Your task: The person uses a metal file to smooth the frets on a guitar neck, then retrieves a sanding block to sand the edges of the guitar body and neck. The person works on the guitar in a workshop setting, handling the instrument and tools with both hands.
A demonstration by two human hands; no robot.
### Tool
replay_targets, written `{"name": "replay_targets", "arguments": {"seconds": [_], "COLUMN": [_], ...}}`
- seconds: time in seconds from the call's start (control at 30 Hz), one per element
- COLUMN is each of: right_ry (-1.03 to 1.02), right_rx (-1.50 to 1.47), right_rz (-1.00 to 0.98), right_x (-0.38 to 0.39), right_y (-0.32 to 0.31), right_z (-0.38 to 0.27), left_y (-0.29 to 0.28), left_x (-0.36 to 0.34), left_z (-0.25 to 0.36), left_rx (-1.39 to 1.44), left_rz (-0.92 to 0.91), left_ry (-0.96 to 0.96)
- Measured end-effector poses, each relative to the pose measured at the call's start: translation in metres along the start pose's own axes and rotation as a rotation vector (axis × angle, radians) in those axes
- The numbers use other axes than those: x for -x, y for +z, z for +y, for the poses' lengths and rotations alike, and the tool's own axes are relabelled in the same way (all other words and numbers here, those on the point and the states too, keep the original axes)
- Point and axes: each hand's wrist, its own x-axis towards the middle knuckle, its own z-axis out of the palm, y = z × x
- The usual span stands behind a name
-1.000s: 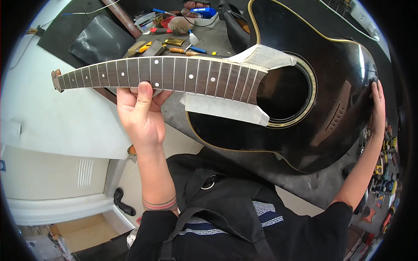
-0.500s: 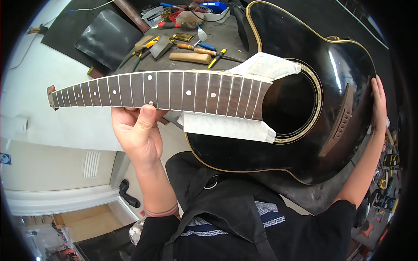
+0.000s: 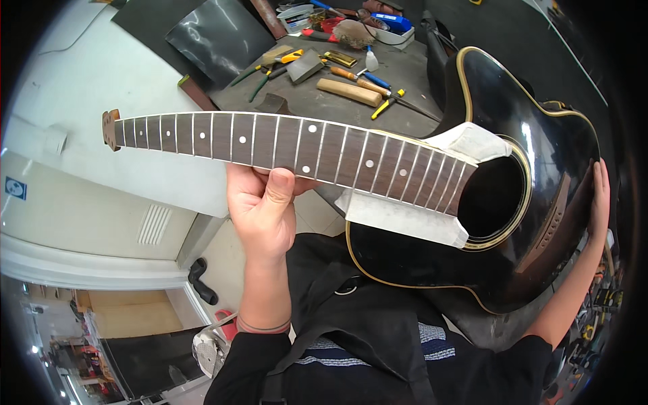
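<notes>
A black acoustic guitar (image 3: 412,260) with no strings lies face up across in front of me, its body to the right. My left hand (image 3: 266,202) is closed around the dark fretted neck (image 3: 263,143), thumb on the near edge and fingers underneath. At the far left is the brown headstock (image 3: 111,129). White masking tape (image 3: 405,219) covers the top along the near side of the fingerboard; another taped piece (image 3: 472,143) is on the far side. My right hand (image 3: 599,196) rests with straight fingers against the body's right end, near the bridge (image 3: 548,223).
Behind the neck, a grey workbench (image 3: 297,101) bears a wooden block (image 3: 349,92), a file (image 3: 398,98), pliers (image 3: 260,84), a small white bottle (image 3: 371,59) and a brush (image 3: 354,32). More tools (image 3: 601,317) crowd the right edge. A white door (image 3: 88,209) stands left.
The whole view has shifted and tilted, so guitar and bench appear farther right, with the guitar body lower. Both hands stay at the same places on the guitar.
</notes>
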Motion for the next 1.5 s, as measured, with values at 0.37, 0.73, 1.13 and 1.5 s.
{"name": "replay_targets", "arguments": {"seconds": [0.37,0.73,1.13,1.5], "right_ry": [-0.041,-0.074,-0.034,0.284], "right_rx": [0.054,0.02,-0.148,-0.075], "right_rz": [-0.017,-0.059,-0.039,-0.195], "right_x": [-0.013,-0.021,-0.008,0.072], "right_y": [-0.008,-0.024,-0.031,-0.029], "right_z": [0.008,-0.002,-0.018,0.006], "left_y": [-0.007,-0.02,-0.026,-0.015], "left_x": [0.003,0.001,0.005,0.002], "left_z": [0.001,0.001,0.001,-0.049], "left_rx": [0.205,0.268,0.229,0.271], "left_rz": [0.012,-0.048,-0.084,-0.022], "left_ry": [-0.078,-0.073,-0.069,-0.264]}}
